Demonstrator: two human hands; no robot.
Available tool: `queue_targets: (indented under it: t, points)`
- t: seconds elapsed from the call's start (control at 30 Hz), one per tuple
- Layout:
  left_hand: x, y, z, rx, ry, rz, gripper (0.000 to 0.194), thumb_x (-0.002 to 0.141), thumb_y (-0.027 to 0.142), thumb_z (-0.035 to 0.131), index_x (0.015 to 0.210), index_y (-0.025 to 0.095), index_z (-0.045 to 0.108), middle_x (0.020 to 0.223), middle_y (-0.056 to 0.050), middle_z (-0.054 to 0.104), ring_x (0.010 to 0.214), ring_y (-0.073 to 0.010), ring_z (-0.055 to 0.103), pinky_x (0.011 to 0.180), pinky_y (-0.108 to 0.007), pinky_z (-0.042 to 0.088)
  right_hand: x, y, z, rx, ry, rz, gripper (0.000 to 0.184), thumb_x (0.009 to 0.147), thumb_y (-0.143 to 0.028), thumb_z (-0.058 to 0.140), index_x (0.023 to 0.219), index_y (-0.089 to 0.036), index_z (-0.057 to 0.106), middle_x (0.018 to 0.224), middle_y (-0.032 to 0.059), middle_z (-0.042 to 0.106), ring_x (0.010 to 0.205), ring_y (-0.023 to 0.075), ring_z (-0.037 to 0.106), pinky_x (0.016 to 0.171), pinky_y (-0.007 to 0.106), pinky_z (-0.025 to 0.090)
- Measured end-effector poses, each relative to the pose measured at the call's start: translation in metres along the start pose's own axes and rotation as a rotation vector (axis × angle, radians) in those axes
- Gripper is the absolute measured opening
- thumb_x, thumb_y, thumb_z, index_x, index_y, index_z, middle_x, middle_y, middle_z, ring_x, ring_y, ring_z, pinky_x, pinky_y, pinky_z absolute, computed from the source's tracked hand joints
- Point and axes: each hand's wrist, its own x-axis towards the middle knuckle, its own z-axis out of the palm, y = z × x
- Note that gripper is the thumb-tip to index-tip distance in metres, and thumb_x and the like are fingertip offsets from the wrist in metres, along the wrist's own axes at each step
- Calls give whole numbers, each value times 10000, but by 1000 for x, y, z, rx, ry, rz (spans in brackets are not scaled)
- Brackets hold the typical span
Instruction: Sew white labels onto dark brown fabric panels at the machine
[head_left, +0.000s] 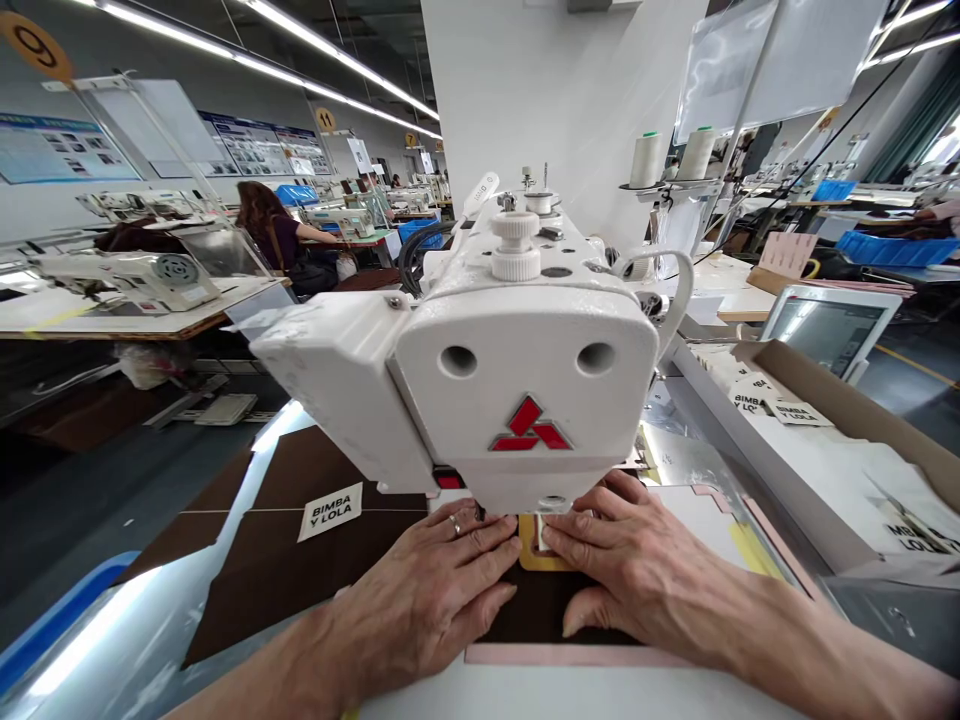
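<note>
Both hands were flat and open, fingers spread, no pinch on anything. Left hand (424,590) and right hand (637,565) pressed down on a dark brown panel (540,610), one on each side of the sewing machine head (517,400), fingertips close together just below its white front. A ring (455,524) sat on one left finger.

A yellow-edged piece (534,565) lay on the panel between the fingertips, partly hidden. A pink strip (570,655) ran along the panel's near edge. All of this sat on the white counter (420,690).

Left of the hands: a larger brown sheet (300,570) with a BIMBA Y LOLA label (328,512) lying on it. Right: a cardboard tray (847,420) holding more such labels (754,395), and a tablet screen (829,328) behind it. Two thread cones (646,160) stood on a stand past the machine. Further left, a co-worker (270,230) sat at another table, hands apart from this station, beside a second sewing machine (127,280).
</note>
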Motion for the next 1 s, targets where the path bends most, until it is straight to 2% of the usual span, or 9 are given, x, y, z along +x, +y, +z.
queue_targets:
  t: [0.2, 0.4, 0.63, 0.8, 1.0]
  points:
    - [-1, 1, 1, -13, -10, -9, 361, 1149, 295, 431, 1355, 166, 697, 1360, -64, 737, 1218, -215, 722, 1173, -371, 501, 0, -2, -1, 22, -4, 5, 539, 1036, -678, 573, 1270, -220, 735, 1311, 55, 763, 1109, 263, 660, 1185, 522, 342]
    - [-2, 0, 1, 0, -23, -2, 384, 1156, 305, 405, 1362, 152, 690, 1363, -60, 736, 1215, -224, 727, 1158, -384, 524, 0, -2, -3, 35, -33, 30, 502, 1036, -666, 588, 1258, -240, 735, 1254, 45, 780, 1074, 253, 660, 1142, 510, 368]
    - [-2, 0, 3, -4, -47, 0, 385, 1154, 293, 402, 1382, 143, 674, 1380, -81, 724, 1251, -247, 713, 1145, -416, 541, -2, -1, -1, 27, -14, 17, 533, 1016, -689, 602, 1259, -232, 728, 1284, 41, 771, 1106, 260, 663, 1207, 543, 294]
    - [-3, 0, 2, 0, -54, 7, 386, 1155, 276, 390, 1389, 142, 666, 1384, -80, 722, 1242, -242, 717, 1139, -409, 545, -3, -1, 0, 32, -20, 35, 522, 1011, -687, 613, 1289, -256, 712, 1271, 16, 773, 1096, 253, 662, 1207, 545, 295]
    - [-5, 2, 3, -60, -56, -10, 354, 1134, 275, 466, 1410, 160, 656, 1403, -82, 711, 1287, -247, 691, 1162, -399, 525, -7, -3, 0, 14, -15, 21, 574, 1035, -679, 569, 1385, -234, 666, 1294, 69, 760, 1128, 272, 656, 1231, 564, 270]
